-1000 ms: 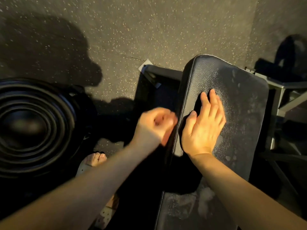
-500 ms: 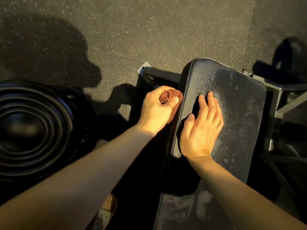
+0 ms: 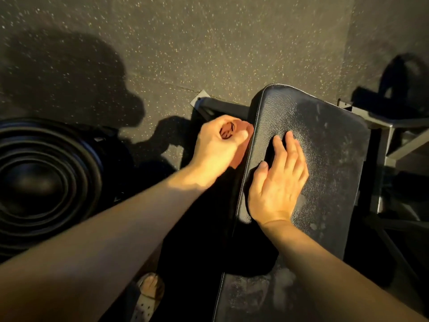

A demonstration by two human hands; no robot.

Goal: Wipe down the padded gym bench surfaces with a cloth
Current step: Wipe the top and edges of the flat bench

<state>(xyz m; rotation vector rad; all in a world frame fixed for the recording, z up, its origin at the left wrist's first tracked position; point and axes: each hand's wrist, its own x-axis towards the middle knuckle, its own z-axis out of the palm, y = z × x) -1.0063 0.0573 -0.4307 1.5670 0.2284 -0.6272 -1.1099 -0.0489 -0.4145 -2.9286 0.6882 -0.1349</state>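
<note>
**gymrat_07:** where's the cloth [image 3: 241,151] at?

**benchbro:** bunched in the left hand [image 3: 218,145], fingers [image 3: 240,135] curled tight round it, pressed to the side edge of the bench pad [image 3: 329,159], at 9 o'clock of the right hand [image 3: 276,182]. That one lies flat on the padding, fingers straight, gripping nothing. Weight plates [image 3: 41,180] sit on the floor further out at 9 o'clock.

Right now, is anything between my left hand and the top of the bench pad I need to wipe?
Only your right hand: it lies flat on the bench pad near its left edge, beside your left hand, which grips what looks like a reddish cloth at the pad's side. Nothing else visible sits on the dusty top.
</note>
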